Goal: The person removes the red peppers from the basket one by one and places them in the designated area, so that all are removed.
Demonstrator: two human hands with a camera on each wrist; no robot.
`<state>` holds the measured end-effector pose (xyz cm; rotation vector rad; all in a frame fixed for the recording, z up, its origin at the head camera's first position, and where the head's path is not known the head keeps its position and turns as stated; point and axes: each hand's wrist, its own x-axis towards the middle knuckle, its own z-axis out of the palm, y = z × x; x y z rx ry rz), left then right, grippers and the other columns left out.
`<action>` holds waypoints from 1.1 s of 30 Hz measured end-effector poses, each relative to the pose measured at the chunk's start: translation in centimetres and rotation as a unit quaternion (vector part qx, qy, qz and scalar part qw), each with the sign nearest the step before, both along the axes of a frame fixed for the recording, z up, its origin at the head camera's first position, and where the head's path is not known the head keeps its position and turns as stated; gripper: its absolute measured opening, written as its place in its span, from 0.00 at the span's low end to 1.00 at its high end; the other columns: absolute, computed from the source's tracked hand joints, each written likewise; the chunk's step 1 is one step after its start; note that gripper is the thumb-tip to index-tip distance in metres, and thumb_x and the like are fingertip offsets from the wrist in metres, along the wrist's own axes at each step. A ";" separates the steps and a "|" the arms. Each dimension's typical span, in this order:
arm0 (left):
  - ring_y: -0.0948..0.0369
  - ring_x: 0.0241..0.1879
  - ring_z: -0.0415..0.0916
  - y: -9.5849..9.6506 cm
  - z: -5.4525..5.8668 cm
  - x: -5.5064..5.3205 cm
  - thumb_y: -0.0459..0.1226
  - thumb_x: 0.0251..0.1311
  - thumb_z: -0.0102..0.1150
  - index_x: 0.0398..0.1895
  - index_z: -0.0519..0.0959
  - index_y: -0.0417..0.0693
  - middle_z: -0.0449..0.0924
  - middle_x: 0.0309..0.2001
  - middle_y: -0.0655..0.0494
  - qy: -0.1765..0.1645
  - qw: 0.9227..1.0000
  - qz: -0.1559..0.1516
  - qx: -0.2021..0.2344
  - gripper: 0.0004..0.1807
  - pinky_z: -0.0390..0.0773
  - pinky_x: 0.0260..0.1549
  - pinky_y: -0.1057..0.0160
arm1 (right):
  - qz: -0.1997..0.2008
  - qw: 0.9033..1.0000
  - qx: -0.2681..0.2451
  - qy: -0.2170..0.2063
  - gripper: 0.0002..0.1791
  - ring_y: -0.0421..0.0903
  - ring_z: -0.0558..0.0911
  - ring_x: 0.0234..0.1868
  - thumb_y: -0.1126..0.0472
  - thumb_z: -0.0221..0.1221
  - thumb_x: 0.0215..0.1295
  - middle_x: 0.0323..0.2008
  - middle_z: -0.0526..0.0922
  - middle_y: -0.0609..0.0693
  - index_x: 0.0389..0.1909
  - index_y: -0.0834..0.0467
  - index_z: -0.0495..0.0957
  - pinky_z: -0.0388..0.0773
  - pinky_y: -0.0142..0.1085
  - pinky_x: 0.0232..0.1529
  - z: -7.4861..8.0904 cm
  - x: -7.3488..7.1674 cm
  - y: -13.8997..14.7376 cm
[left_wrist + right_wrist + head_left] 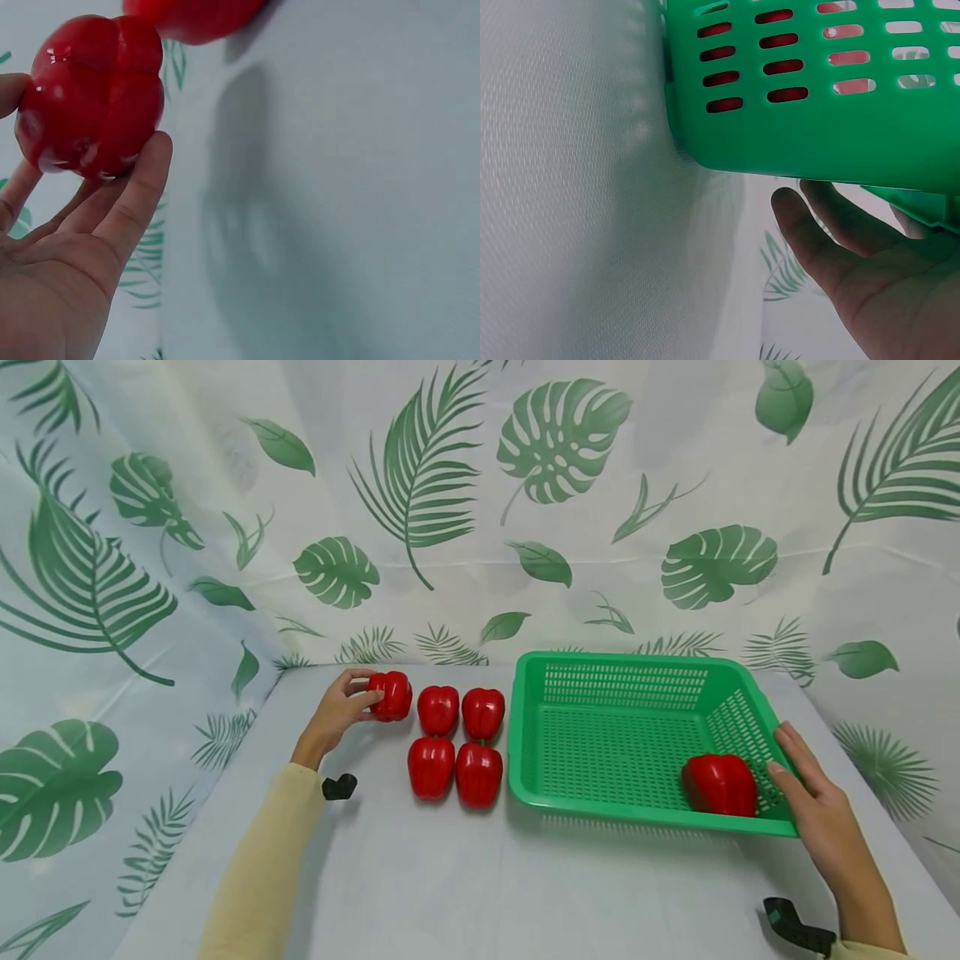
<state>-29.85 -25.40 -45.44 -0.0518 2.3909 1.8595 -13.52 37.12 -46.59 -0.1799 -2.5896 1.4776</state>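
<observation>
My left hand (pixel 339 714) holds a glossy red bell pepper (pixel 391 696) between thumb and fingers, at the far left of the table. The left wrist view shows this bell pepper (pixel 94 97) raised, its shadow falling on the white surface. Several more red bell peppers (pixel 455 747) stand close together, just right of that hand. My right hand (pixel 821 802) grips the right rim of a green plastic basket (pixel 600 810), thumb over the edge. In the right wrist view, fingers (pixel 810 236) lie along the basket's slotted wall (pixel 780 135). One red bell pepper (pixel 720 785) lies in the basket's front right corner.
A white table (pixel 525 893) carries everything. Behind it and at both sides hangs a white curtain (pixel 465 468) printed with green leaves. Black wrist mounts stick out near the left (pixel 340 787) and right (pixel 797 927) wrists.
</observation>
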 end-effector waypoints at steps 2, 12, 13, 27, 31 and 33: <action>0.39 0.68 0.70 -0.1 -0.4 0.1 0.38 0.76 0.62 0.76 0.65 0.41 0.67 0.73 0.35 -0.006 1.000 0.001 -0.007 0.31 0.84 0.57 0.49 | 0.000 1.000 0.001 0.003 0.36 0.39 0.29 0.84 0.47 0.44 0.88 0.85 0.37 0.32 0.88 0.50 0.44 0.29 0.78 0.71 0.0 0.0 0.0; 0.37 0.71 0.67 0.0 -2.0 0.4 0.37 0.76 0.61 0.79 0.64 0.42 0.62 0.76 0.32 -0.037 0.999 -0.013 -0.029 0.32 0.79 0.62 0.43 | 0.002 1.000 0.003 -0.001 0.36 0.41 0.29 0.84 0.47 0.44 0.88 0.85 0.36 0.34 0.88 0.50 0.43 0.30 0.79 0.70 0.1 0.2 -0.1; 0.37 0.71 0.68 0.0 -2.0 0.5 0.37 0.76 0.61 0.79 0.64 0.42 0.63 0.76 0.32 -0.038 0.999 -0.013 -0.030 0.32 0.79 0.62 0.44 | 0.002 1.000 0.004 -0.001 0.36 0.42 0.29 0.84 0.47 0.44 0.88 0.85 0.36 0.34 0.88 0.50 0.43 0.30 0.79 0.70 0.1 0.2 -0.1; 0.39 0.71 0.68 1.2 -1.9 0.3 0.37 0.76 0.60 0.78 0.66 0.40 0.65 0.75 0.32 -0.025 0.997 -0.019 -0.077 0.31 0.76 0.66 0.43 | 0.006 1.000 0.001 0.005 0.36 0.41 0.30 0.85 0.49 0.43 0.89 0.86 0.36 0.39 0.88 0.52 0.43 0.31 0.79 0.71 0.0 0.4 -0.1; 0.39 0.70 0.69 1.6 -1.6 0.5 0.38 0.76 0.60 0.79 0.64 0.41 0.63 0.76 0.33 -0.034 0.996 -0.019 -0.076 0.32 0.76 0.66 0.43 | 0.010 1.000 0.003 0.009 0.36 0.40 0.31 0.84 0.50 0.43 0.89 0.86 0.36 0.38 0.88 0.51 0.43 0.31 0.79 0.71 -0.2 0.4 0.1; 0.39 0.69 0.70 1.7 -1.5 0.6 0.38 0.76 0.59 0.79 0.63 0.41 0.63 0.76 0.33 -0.035 0.996 -0.022 -0.075 0.32 0.77 0.66 0.43 | 0.012 1.000 0.004 0.011 0.35 0.40 0.31 0.85 0.50 0.43 0.89 0.86 0.36 0.39 0.88 0.51 0.43 0.32 0.79 0.71 -0.2 0.4 0.2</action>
